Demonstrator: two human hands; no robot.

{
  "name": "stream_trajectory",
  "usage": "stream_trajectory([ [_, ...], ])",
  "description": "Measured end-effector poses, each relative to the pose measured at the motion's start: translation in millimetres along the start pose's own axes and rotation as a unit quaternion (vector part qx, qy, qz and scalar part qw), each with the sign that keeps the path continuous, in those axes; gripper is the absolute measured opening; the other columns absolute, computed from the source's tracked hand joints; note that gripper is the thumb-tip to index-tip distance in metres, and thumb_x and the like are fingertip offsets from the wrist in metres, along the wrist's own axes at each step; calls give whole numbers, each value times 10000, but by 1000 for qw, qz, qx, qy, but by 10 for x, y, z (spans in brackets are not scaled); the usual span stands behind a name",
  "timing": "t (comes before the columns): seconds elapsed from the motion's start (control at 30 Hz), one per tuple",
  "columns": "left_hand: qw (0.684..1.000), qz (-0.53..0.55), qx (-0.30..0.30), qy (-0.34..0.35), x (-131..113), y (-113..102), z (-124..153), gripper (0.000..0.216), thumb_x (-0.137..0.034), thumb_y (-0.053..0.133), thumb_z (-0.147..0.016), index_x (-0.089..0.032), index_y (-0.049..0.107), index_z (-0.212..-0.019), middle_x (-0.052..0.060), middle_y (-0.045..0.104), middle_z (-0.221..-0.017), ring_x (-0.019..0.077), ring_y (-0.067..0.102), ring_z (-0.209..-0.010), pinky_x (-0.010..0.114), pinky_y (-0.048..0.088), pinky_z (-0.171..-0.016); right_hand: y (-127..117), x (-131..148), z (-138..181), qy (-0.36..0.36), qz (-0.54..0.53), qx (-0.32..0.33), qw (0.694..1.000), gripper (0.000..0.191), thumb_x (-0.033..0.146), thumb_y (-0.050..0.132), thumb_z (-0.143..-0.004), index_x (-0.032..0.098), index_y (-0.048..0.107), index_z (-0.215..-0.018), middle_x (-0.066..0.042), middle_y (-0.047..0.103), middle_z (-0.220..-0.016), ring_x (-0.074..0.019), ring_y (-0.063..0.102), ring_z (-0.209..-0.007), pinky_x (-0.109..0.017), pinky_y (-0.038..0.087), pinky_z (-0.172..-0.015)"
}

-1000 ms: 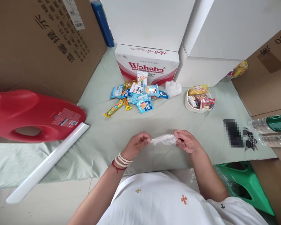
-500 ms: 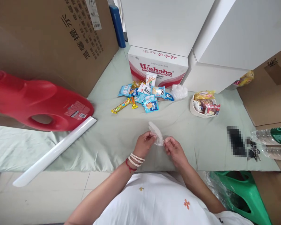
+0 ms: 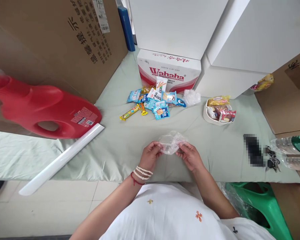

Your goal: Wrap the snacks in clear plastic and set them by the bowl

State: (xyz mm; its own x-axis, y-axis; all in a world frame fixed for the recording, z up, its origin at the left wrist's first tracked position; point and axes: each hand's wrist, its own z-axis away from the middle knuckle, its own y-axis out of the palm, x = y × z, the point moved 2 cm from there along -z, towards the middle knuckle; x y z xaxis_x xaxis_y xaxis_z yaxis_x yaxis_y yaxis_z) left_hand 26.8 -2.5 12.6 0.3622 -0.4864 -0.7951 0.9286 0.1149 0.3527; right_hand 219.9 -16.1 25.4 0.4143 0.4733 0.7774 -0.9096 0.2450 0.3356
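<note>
Both my hands hold a crumpled clear plastic bag (image 3: 171, 142) over the pale green cloth (image 3: 120, 146). My left hand (image 3: 151, 155), with bead bracelets and a red string at the wrist, pinches the bag's left edge. My right hand (image 3: 188, 155) pinches its right edge. The bag is spread between them. Beyond it lies a pile of small snack packets (image 3: 152, 101) in blue, white and yellow wrappers. A white bowl (image 3: 216, 113) with wrapped snacks stands to the right of the pile.
A red jug (image 3: 40, 108) lies at left beside a long white strip (image 3: 62, 158). Cardboard boxes (image 3: 55, 43), a Wahaha carton (image 3: 168, 71) and white boxes (image 3: 240, 50) line the back. Keys (image 3: 272, 160) and plastic bottles (image 3: 292, 150) lie at right, above a green stool (image 3: 260, 203).
My hands drew together, then parted a little; the bag went from stretched flat, to bunched upright, to spread open between them. The camera shifted slightly.
</note>
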Motion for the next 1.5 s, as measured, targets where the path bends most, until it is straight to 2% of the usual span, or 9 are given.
stream_trajectory([
  [0.1,998,57,-18,-36,4,-11,-20,423,-457,872,-638,-197,609,-845,-14,677,-805,125,626,-717,264,522,-674,-28,-105,42,10,-7,-6,1000,374,469,935,-624,216,726,-804,1,644,-780,-128,572,-708,-260,545,-634],
  [0.27,999,38,-28,24,-108,-6,-29,395,-470,839,-693,-197,592,-837,-34,623,-783,91,569,-691,213,470,-622,-88,-124,69,-31,20,-42,998,394,493,902,-664,236,735,-910,-3,617,-818,-127,547,-722,-214,485,-558],
  [0.43,997,41,55,38,-161,65,43,285,-403,790,-723,-191,629,-826,1,674,-784,141,626,-764,275,503,-718,-52,32,53,-42,-15,17,999,370,449,891,-714,276,702,-981,7,609,-955,-126,573,-796,-224,510,-611],
  [0.63,996,64,62,-15,-125,60,79,291,-361,835,-667,-180,662,-817,2,694,-829,142,624,-771,263,491,-708,69,-19,-23,-36,59,78,995,348,451,893,-694,204,710,-857,35,559,-658,-106,469,-574,-238,385,-515],
  [0.77,999,30,27,-1,-122,37,55,384,-450,894,-660,-172,663,-791,-12,656,-799,122,573,-741,235,460,-655,167,-110,-20,-75,92,60,991,352,492,860,-716,197,706,-830,53,522,-605,-97,419,-539,-243,342,-510],
  [0.9,995,86,-29,38,-123,3,18,431,-490,902,-646,-177,624,-745,-31,602,-743,101,533,-690,216,442,-608,182,-60,43,-91,118,53,987,346,495,849,-731,201,679,-796,55,515,-633,-83,393,-526,-240,303,-501],
  [1.1,990,122,-31,57,-138,4,-1,451,-521,880,-681,-189,590,-775,-38,587,-735,93,531,-632,218,425,-563,55,-18,107,-88,166,74,979,319,499,805,-783,206,712,-868,43,541,-657,-86,400,-534,-239,313,-511],
  [1.3,984,2,-50,170,-198,-21,56,394,-584,759,-821,-207,645,-829,-9,629,-793,126,573,-693,254,454,-652,-42,49,209,-117,143,-26,982,359,522,799,-767,221,694,-932,25,582,-762,-80,404,-531,-223,317,-462],
  [1.5,938,-198,16,283,-174,68,206,260,-479,692,-901,-225,735,-870,60,684,-919,207,628,-895,318,486,-806,359,145,218,-108,174,51,977,448,650,666,-850,225,680,-992,-25,618,-880,-121,481,-638,-208,321,-439],
])
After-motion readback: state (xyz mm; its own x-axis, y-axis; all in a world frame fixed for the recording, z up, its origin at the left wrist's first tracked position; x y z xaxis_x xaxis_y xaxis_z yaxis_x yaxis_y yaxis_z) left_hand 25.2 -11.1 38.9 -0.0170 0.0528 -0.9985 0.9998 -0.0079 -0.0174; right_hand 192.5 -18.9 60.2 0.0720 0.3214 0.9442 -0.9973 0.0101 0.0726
